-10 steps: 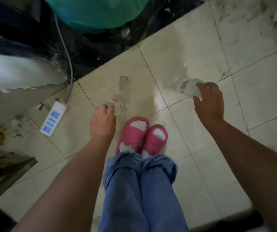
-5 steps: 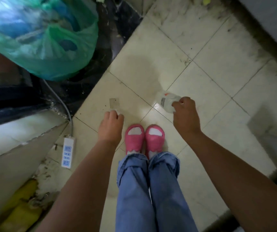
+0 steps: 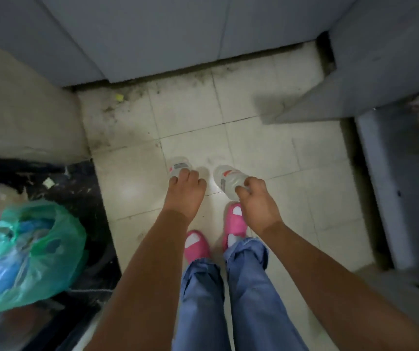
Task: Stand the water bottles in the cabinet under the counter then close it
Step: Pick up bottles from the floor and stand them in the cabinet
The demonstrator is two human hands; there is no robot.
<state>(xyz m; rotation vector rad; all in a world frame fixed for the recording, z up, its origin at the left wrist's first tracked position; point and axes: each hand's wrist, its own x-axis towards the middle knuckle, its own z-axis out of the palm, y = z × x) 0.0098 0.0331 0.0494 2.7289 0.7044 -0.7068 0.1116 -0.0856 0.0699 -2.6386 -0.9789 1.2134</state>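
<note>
- Hanging from each hand was one clear water bottle, held over the tiled floor (image 3: 254, 148) in front of the person's pink slippers (image 3: 235, 220).
- The left hand (image 3: 184, 191) was closed over the top of the left bottle (image 3: 178, 167); its fingers (image 3: 184, 174) covered the neck end, and the labelled body pointed down and away from the palm.
- The right hand (image 3: 256, 201) pinched the right bottle (image 3: 226, 177) near its neck, fingers curled shut around it; the body slanted forward and to the left, so its long axis lay tilted rather than upright.
- The two bottles were just beside each other, not visibly touching.
- An open cabinet door (image 3: 355, 79) stood to the right and ahead, with a dark cabinet opening (image 3: 403, 173) beside it; this appeared to be the under-counter space.
- The right hand was the nearer to that opening, so its bottle would likely go in first, and would need turning upright before being set down.
- A green plastic bag (image 3: 26, 252) sat well apart to the left, out of the way.
- Neither bottle was in the cabinet yet; motion blur hid finer detail.
</note>
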